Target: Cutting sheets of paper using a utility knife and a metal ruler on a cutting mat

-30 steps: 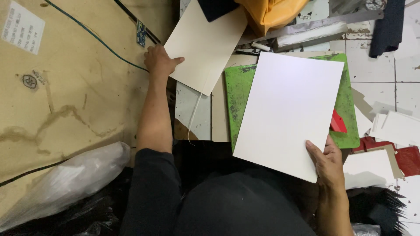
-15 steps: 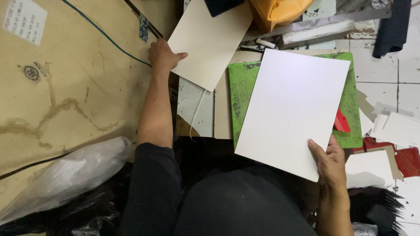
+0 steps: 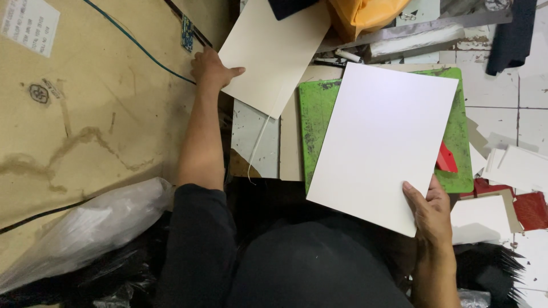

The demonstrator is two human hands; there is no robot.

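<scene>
While right hand [image 3: 431, 208] grips white board [image 3: 382, 142], left hand [image 3: 210, 69] holds cream sheet [image 3: 274, 51].

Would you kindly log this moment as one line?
left hand: grips cream sheet | right hand: holds white board over green mat
</scene>
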